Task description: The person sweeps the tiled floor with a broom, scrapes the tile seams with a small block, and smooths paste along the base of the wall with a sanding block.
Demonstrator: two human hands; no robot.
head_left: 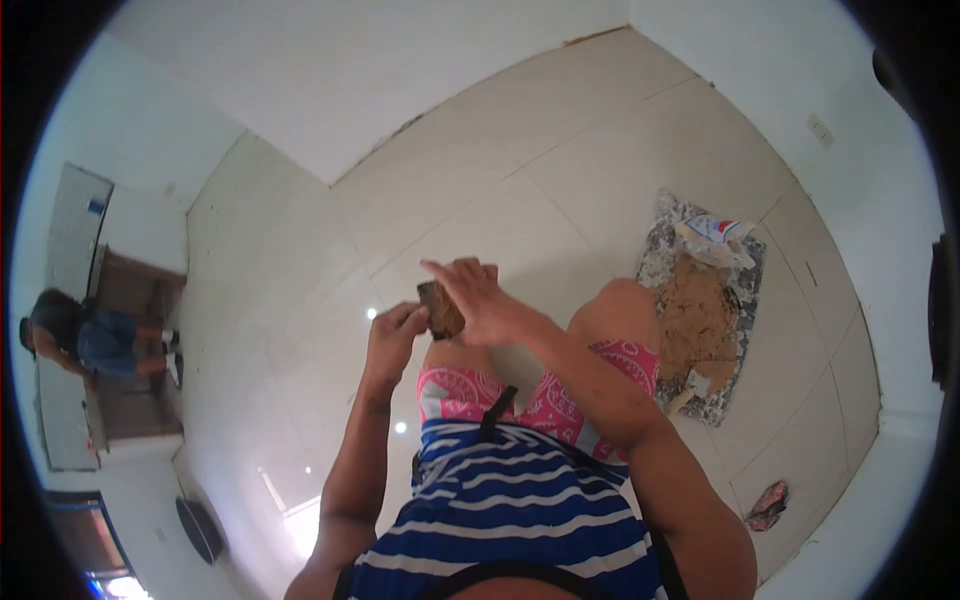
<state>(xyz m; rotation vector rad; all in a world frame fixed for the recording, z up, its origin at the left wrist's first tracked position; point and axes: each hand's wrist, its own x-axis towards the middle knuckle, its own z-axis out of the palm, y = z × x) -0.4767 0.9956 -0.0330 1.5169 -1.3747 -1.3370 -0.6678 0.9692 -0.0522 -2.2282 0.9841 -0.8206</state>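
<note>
A small flat brown piece with dark edges (444, 313) is held up in front of my knees; its exact kind cannot be made out. My left hand (398, 332) pinches its left edge between thumb and fingers. My right hand (482, 304) lies against its right side, thumb stretched out and fingers partly hidden behind. To the right of my legs, a speckled grey board (655, 245) rests on the floor, spread with a brown, clay-like mass (695, 320). A crumpled clear plastic bag with red and blue print (716, 240) sits at the board's far end.
Near the board's close end lies a small pale tool or stick (680, 401). A crumpled reddish packet (768, 506) is on the tiles at lower right. Another person (105, 340) stands by a counter (145, 400) at far left. White walls (480, 50) border the tiled floor (290, 260).
</note>
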